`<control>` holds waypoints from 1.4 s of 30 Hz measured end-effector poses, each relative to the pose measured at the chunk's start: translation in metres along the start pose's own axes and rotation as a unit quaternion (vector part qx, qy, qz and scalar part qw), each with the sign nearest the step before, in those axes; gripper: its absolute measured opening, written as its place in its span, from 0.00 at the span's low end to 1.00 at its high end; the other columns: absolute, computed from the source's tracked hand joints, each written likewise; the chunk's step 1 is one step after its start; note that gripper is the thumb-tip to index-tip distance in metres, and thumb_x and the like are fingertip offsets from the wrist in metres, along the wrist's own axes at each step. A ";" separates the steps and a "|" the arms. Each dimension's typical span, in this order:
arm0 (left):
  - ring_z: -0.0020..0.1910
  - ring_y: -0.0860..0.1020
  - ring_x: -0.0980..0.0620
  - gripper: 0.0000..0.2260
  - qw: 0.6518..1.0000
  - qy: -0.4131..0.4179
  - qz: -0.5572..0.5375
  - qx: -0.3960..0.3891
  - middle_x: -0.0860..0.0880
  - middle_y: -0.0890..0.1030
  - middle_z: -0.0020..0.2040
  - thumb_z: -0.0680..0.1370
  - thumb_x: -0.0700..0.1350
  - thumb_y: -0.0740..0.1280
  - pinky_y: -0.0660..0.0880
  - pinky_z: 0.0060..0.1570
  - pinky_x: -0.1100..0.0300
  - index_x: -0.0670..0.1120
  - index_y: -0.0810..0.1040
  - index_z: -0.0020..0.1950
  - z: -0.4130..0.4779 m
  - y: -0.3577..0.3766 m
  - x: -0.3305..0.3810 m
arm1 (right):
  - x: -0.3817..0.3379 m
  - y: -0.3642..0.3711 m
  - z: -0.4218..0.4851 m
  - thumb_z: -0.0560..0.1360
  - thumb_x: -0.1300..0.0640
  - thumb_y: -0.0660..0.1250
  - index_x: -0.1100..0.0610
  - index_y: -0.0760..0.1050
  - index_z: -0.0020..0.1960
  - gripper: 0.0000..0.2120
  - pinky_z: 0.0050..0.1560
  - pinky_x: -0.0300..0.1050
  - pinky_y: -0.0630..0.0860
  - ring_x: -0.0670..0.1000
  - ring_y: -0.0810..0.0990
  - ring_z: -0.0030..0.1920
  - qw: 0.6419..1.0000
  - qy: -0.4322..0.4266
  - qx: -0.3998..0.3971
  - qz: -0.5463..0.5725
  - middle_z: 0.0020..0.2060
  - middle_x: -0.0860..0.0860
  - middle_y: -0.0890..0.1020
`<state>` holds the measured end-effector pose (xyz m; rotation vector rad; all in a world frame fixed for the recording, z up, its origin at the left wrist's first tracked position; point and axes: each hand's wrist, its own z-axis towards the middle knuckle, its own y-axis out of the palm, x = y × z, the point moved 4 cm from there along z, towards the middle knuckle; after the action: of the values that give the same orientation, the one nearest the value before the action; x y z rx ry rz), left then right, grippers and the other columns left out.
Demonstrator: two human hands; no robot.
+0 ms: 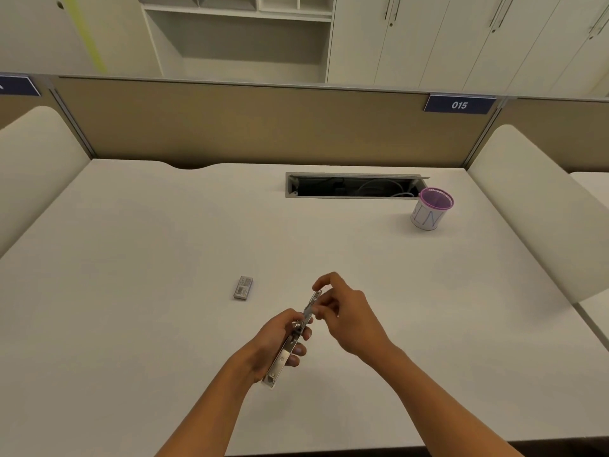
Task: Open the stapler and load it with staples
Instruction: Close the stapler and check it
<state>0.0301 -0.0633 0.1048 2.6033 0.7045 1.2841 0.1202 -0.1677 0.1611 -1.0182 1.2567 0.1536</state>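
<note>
Item 1: stapler [286, 353], metal, long axis pointing away from me, far end tilted up, over the near-centre surface [131, 258]. L hand [272, 338]: grip curled round its near half. R hand [346, 315]: grip pinching the far tip.
Item 2: staple box [243, 287], flat on the surface, left of both hands, apart.
Item 3: purple-rimmed cup [431, 209], far right, beside cable slot [356, 187].

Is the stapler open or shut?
Open: the stapler is unfolded into one long line, left hand gripping it, right hand pinching its tip.
</note>
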 end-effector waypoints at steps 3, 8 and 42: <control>0.28 0.67 0.53 0.12 1.000 0.003 0.004 -0.001 0.47 0.73 0.37 0.78 0.49 0.57 0.65 0.27 0.63 0.41 0.73 0.51 -0.001 0.000 0.001 | -0.006 0.003 0.001 0.77 0.63 0.65 0.47 0.63 0.55 0.16 0.38 0.39 0.77 0.44 0.80 0.37 0.997 -0.013 -0.027 -0.072 0.39 0.45 0.83; 0.28 0.67 0.53 0.12 1.000 0.006 0.006 0.002 0.47 0.73 0.38 0.78 0.48 0.57 0.65 0.28 0.63 0.41 0.74 0.50 -0.001 -0.002 0.002 | -0.012 0.006 0.002 0.77 0.63 0.64 0.47 0.58 0.56 0.18 0.38 0.48 0.80 0.48 0.80 0.36 0.986 -0.039 -0.032 -0.156 0.41 0.46 0.82; 0.28 0.69 0.54 0.11 1.000 -0.003 0.016 0.007 0.44 0.72 0.42 0.78 0.48 0.56 0.67 0.27 0.62 0.41 0.72 0.45 -0.001 0.000 -0.005 | -0.019 0.002 0.013 0.70 0.53 0.70 0.45 0.60 0.55 0.21 0.36 0.44 0.76 0.47 0.79 0.36 0.969 -0.017 -0.067 -0.236 0.41 0.42 0.84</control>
<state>0.0269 -0.0656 0.1022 2.6399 0.6758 1.2840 0.1213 -0.1490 0.1753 -1.3972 0.9512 -0.1145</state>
